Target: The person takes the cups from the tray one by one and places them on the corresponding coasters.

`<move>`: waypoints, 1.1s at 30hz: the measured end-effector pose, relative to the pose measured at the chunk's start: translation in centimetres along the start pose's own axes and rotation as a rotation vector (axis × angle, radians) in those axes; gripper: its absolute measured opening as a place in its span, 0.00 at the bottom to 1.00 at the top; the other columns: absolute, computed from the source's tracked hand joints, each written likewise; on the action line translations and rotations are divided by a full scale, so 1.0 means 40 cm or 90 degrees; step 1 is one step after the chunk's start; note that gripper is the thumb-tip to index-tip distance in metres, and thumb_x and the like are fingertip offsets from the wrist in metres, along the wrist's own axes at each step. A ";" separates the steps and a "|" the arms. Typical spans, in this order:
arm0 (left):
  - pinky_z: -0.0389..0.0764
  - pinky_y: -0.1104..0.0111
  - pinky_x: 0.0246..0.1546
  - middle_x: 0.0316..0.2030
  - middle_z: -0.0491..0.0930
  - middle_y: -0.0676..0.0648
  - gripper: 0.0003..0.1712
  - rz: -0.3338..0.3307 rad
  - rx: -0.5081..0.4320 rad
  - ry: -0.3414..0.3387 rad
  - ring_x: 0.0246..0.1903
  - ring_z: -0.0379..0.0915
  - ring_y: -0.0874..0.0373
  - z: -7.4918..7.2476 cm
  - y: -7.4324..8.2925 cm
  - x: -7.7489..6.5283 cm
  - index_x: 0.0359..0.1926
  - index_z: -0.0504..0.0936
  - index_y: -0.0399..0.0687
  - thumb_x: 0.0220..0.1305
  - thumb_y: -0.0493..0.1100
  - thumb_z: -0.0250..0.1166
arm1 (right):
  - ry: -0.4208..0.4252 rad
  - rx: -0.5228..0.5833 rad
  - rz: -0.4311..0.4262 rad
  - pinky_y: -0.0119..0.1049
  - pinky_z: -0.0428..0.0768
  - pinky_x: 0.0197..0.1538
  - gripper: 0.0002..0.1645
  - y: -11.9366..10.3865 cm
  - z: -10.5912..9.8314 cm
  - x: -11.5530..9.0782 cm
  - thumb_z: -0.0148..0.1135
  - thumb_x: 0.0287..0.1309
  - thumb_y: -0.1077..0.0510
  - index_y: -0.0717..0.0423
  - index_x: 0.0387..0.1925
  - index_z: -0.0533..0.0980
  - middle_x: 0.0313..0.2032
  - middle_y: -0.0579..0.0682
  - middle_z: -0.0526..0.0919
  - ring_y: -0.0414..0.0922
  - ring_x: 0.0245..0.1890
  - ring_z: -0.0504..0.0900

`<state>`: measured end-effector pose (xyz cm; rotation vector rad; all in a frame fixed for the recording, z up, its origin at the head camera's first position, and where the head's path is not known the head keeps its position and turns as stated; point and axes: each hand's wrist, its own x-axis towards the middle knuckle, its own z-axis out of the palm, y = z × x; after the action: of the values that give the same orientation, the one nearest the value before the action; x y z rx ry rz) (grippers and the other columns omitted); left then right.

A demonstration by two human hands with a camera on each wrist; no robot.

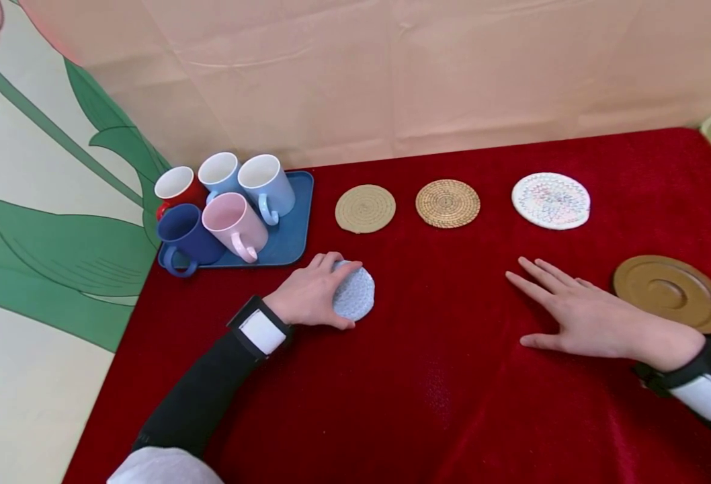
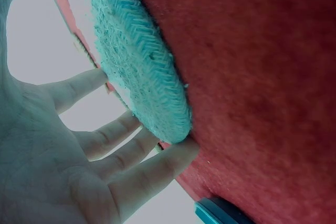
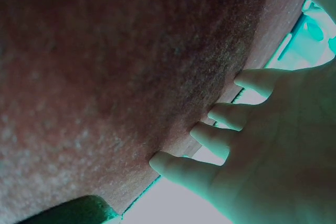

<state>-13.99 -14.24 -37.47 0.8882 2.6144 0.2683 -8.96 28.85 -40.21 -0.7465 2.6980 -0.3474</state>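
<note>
A round light blue woven coaster [image 1: 355, 293] is at the left middle of the red cloth. My left hand [image 1: 310, 292] spans it, thumb at the near edge and fingers at the far edge. In the left wrist view the fingertips meet the rim of the coaster [image 2: 142, 61], which shows its thick braided side close to the cloth. My right hand [image 1: 591, 312] is spread palm down over the cloth at the right, holding nothing. Beside it lies a brown round coaster [image 1: 699, 296] with a ringed centre, partly overlapped by the wrist in the head view.
A blue tray [image 1: 298, 232] at the back left carries several mugs, among them a pink mug [image 1: 234, 222] and a dark blue mug [image 1: 189, 232]. Along the back lie a beige coaster [image 1: 365, 209], a tan woven coaster [image 1: 447, 204] and a white speckled coaster [image 1: 551, 201].
</note>
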 end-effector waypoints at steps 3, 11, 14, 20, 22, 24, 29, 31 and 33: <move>0.82 0.58 0.51 0.66 0.65 0.41 0.58 0.002 0.004 -0.004 0.61 0.62 0.48 -0.002 0.005 0.009 0.77 0.61 0.53 0.50 0.62 0.78 | -0.002 0.003 0.001 0.66 0.62 0.67 0.62 -0.001 0.000 0.000 0.72 0.52 0.31 0.56 0.78 0.57 0.77 0.66 0.52 0.65 0.77 0.48; 0.82 0.60 0.51 0.67 0.64 0.41 0.58 0.004 0.021 -0.012 0.62 0.61 0.49 -0.008 0.021 0.027 0.77 0.61 0.54 0.50 0.63 0.77 | 0.002 0.009 0.002 0.66 0.61 0.68 0.62 -0.003 -0.001 -0.001 0.72 0.52 0.31 0.56 0.78 0.57 0.77 0.66 0.52 0.65 0.77 0.47; 0.82 0.60 0.51 0.67 0.65 0.41 0.57 0.011 0.028 -0.007 0.62 0.62 0.49 -0.007 0.026 0.033 0.77 0.61 0.54 0.50 0.63 0.77 | -0.003 0.010 0.005 0.66 0.61 0.68 0.62 -0.003 -0.001 0.000 0.72 0.52 0.30 0.56 0.78 0.57 0.77 0.66 0.52 0.65 0.77 0.47; 0.82 0.62 0.49 0.67 0.64 0.42 0.57 0.014 0.040 -0.004 0.62 0.62 0.49 -0.003 0.033 0.044 0.77 0.62 0.54 0.50 0.65 0.77 | -0.001 0.010 0.004 0.66 0.61 0.68 0.62 -0.004 -0.001 0.000 0.72 0.52 0.31 0.56 0.78 0.57 0.77 0.66 0.52 0.65 0.77 0.47; 0.83 0.62 0.49 0.67 0.64 0.42 0.57 0.015 0.042 -0.005 0.62 0.62 0.49 -0.002 0.035 0.047 0.77 0.62 0.54 0.50 0.65 0.77 | 0.002 0.010 0.002 0.66 0.60 0.69 0.62 -0.004 -0.001 -0.001 0.72 0.52 0.31 0.56 0.78 0.57 0.77 0.66 0.52 0.65 0.77 0.47; 0.83 0.62 0.49 0.67 0.64 0.42 0.57 0.016 0.043 -0.006 0.62 0.62 0.50 -0.001 0.036 0.051 0.77 0.62 0.54 0.50 0.65 0.77 | 0.005 0.011 0.001 0.65 0.60 0.69 0.62 -0.003 0.000 -0.002 0.72 0.52 0.31 0.56 0.78 0.58 0.77 0.66 0.52 0.64 0.77 0.47; 0.83 0.62 0.48 0.67 0.64 0.42 0.58 0.019 0.044 -0.007 0.62 0.62 0.50 0.000 0.041 0.059 0.77 0.62 0.54 0.49 0.65 0.77 | 0.007 0.011 -0.001 0.66 0.60 0.69 0.61 -0.003 0.000 -0.002 0.72 0.53 0.32 0.56 0.78 0.58 0.77 0.66 0.52 0.64 0.77 0.47; 0.83 0.62 0.49 0.67 0.65 0.43 0.58 0.020 0.044 -0.008 0.62 0.62 0.50 -0.001 0.044 0.061 0.77 0.62 0.55 0.49 0.65 0.77 | 0.007 0.011 -0.001 0.66 0.61 0.68 0.61 -0.003 -0.001 -0.002 0.73 0.53 0.32 0.57 0.78 0.58 0.77 0.66 0.52 0.64 0.77 0.47; 0.83 0.63 0.49 0.67 0.65 0.43 0.58 0.020 0.046 -0.009 0.61 0.62 0.51 -0.002 0.047 0.063 0.77 0.61 0.55 0.49 0.65 0.77 | 0.005 0.011 0.000 0.66 0.61 0.68 0.61 -0.003 -0.001 -0.001 0.73 0.52 0.32 0.57 0.78 0.58 0.77 0.66 0.52 0.64 0.77 0.47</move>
<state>-14.86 -11.22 -37.56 0.9529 2.6126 0.1765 -8.87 28.77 -40.12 -0.7427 2.6996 -0.3735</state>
